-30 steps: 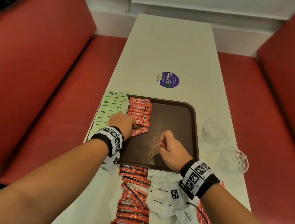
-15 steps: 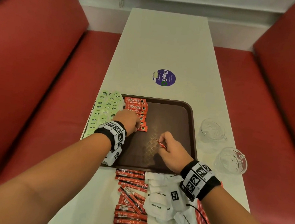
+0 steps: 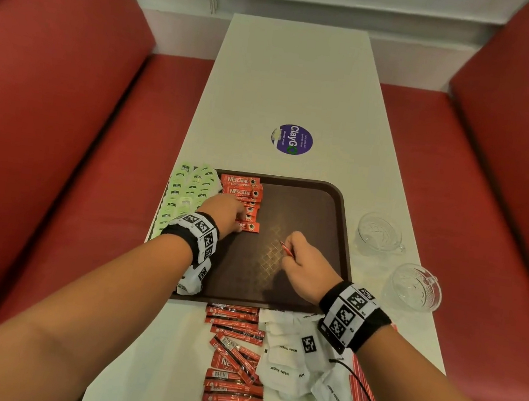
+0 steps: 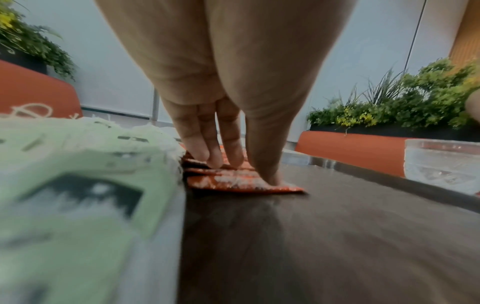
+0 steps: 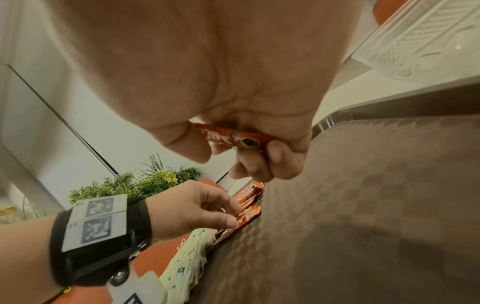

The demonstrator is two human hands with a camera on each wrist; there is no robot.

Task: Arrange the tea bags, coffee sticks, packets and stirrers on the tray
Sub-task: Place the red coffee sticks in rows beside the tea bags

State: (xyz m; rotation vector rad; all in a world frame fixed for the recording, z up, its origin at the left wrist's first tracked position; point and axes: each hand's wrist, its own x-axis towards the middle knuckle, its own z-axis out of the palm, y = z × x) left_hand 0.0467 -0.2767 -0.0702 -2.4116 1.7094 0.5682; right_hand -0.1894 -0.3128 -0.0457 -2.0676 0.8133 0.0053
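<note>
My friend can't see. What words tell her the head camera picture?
A left hand presses red coffee sticks into a column on a brown tray, beside green tea bags. The right hand holds another stick above the tray.

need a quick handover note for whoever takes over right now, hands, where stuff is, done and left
Left hand: fingertips press the nearest stick of the red coffee stick row on the dark brown plastic tray.
Right hand: holds red coffee sticks over the tray's middle.
Done: pale green tea bags lie along the tray's left edge, with the coffee row beside them.
Left: the held sticks; the loose red coffee sticks, white sugar packets and thin red stirrers on the white table near the tray.
</note>
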